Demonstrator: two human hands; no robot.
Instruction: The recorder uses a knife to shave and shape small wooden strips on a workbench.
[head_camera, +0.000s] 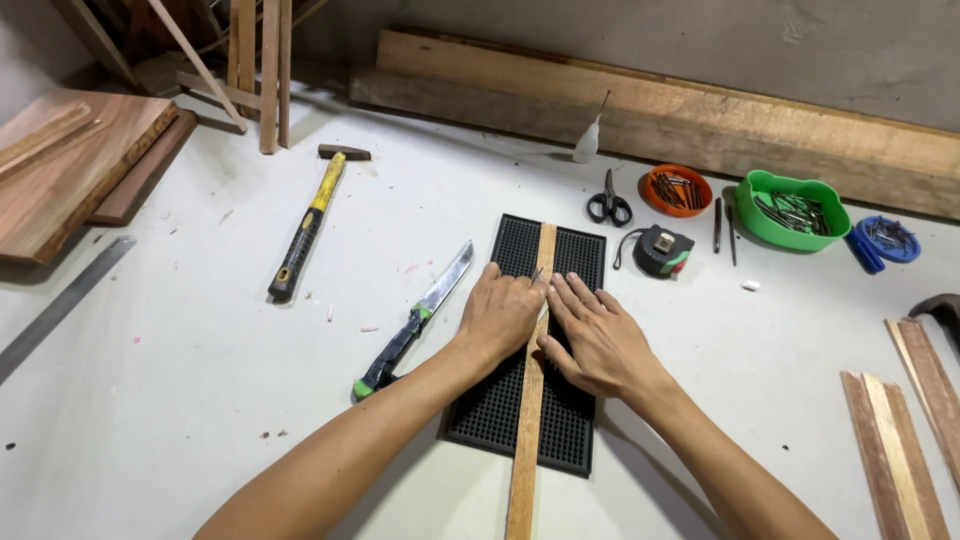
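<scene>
Both hands press flat, fingers spread, on a thin wooden strip (530, 400) lying lengthwise across a black rubber mat (575, 270) on the white counter (200, 380). The left hand (500, 315) and right hand (600, 340) sit side by side, gripping nothing. A green-handled knife (415, 320) lies just left of the mat.

A pale tan wooden strip (530, 400) lies on a black mat (575, 262) with a fine grid pattern. The knife (415, 322) has a black-and-green handle, the hammer (308, 222) a yellow-and-black one. The bowls: orange (676, 190), green (793, 208), blue (888, 238). The desk (200, 380) is off-white.
</scene>
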